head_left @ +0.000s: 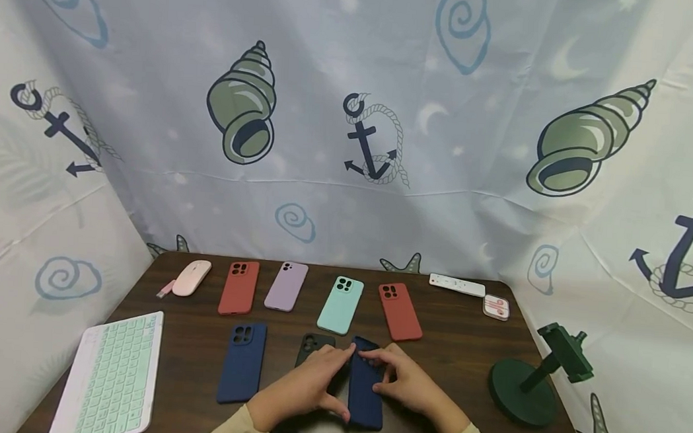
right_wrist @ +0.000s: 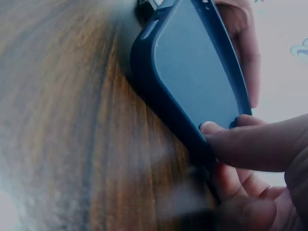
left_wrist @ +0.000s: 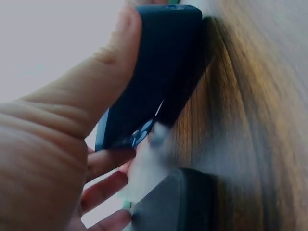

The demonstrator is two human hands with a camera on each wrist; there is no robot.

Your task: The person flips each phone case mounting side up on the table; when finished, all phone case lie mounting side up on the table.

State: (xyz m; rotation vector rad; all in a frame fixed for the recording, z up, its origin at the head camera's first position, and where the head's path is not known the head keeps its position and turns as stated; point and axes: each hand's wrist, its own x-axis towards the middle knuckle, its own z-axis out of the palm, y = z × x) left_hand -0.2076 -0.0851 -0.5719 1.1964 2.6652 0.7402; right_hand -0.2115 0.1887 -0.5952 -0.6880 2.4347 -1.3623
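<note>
A dark blue phone case [head_left: 365, 404] is held low over the table, slightly right of centre in the head view. Its hollow inner side [right_wrist: 192, 62] shows in the right wrist view. My left hand [head_left: 312, 381] holds it lengthwise, thumb by the near left corner and index finger at the far end. With thumb and fingers, my right hand [head_left: 406, 382] pinches its right edge; the thumb tip reaches over the rim. Partly hidden behind the left hand, a black phone case [head_left: 314, 342] lies on the table.
Another blue case [head_left: 242, 362] lies to the left. Farther back are red [head_left: 239, 289], lilac [head_left: 286, 287], mint [head_left: 340, 307] and second red [head_left: 400, 312] cases. A keyboard [head_left: 113, 371], mouse [head_left: 191, 278], remote [head_left: 457, 285], small clear box [head_left: 496, 308] and green stand [head_left: 526, 390] edge the table.
</note>
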